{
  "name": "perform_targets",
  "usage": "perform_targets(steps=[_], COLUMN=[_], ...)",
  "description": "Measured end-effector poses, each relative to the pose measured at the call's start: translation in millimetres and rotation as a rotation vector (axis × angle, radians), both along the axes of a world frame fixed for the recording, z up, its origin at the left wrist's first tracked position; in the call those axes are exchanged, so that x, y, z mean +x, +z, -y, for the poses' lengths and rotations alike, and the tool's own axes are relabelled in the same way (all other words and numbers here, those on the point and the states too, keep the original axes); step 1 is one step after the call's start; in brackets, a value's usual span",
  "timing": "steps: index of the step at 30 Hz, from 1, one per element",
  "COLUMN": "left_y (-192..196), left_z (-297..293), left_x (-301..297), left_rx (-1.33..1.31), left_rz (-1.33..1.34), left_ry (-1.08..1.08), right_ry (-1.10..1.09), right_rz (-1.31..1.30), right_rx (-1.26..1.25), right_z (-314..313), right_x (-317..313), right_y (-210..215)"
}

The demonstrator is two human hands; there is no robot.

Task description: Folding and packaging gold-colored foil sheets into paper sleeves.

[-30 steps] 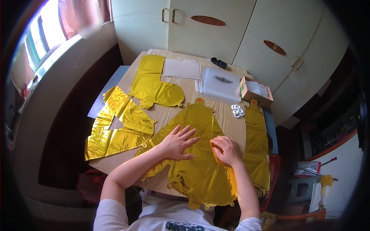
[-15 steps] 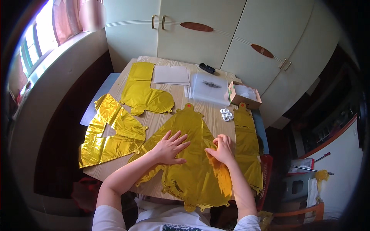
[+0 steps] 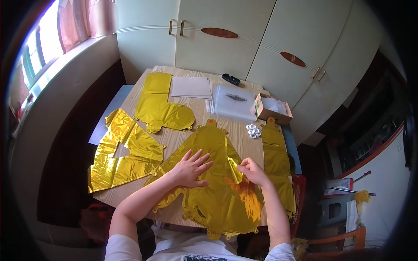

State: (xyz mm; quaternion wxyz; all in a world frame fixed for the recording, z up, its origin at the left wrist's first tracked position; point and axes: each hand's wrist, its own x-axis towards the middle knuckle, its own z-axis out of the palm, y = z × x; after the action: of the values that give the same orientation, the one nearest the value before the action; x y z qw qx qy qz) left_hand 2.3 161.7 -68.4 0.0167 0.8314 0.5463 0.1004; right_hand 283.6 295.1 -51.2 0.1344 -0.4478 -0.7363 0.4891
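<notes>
In front of me a large flat gold foil balloon (image 3: pixel 213 145) is spread over the table, its red-marked tab at the far end. My left hand (image 3: pixel 191 169) lies on its middle, palm down with fingers spread. At the balloon's right side, my right hand (image 3: pixel 254 172) pinches the foil edge between thumb and fingers, lifting a bright crease. Below that hand the foil shines orange. A crinkled gold foil balloon (image 3: pixel 146 152) with a gap in its middle lies at the left. Another gold foil balloon (image 3: pixel 156 108) lies flat behind it, and a folded one (image 3: pixel 276 161) rests along the right edge.
Several small white rolls (image 3: pixel 253 131) sit right of the central balloon. Farther back are pale cards (image 3: pixel 190 87), a stack of clear plastic sleeves (image 3: pixel 235 108), an open cardboard box (image 3: pixel 285 117) and a black object (image 3: pixel 231 79). Cream cupboards (image 3: pixel 217 48) stand behind the table (image 3: pixel 124 191).
My right hand has shifted slightly right, pulling the foil edge into a raised, shiny fold. My left hand stays flat on the balloon. The view has tilted slightly.
</notes>
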Motion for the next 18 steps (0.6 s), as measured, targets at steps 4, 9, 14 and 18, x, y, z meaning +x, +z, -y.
perform_targets(steps=[4,9,14,18], left_y=[-2,-2,2,0], left_z=[1,1,2,0], left_x=[-2,-2,-2,0], left_rx=[-0.005,-0.018,-0.041,-0.037], left_rz=[0.005,0.011,0.007,-0.003], left_ry=[0.008,0.012,0.021,0.018], right_ry=[-0.001,-0.016,0.035,0.241], right_rz=[-0.132,-0.381,-0.139,0.079], right_rx=[0.113,0.02,0.184,0.725], right_z=[13,17,18,10], right_x=[2,-4,-6,2], right_y=[-8,-11,1,-27])
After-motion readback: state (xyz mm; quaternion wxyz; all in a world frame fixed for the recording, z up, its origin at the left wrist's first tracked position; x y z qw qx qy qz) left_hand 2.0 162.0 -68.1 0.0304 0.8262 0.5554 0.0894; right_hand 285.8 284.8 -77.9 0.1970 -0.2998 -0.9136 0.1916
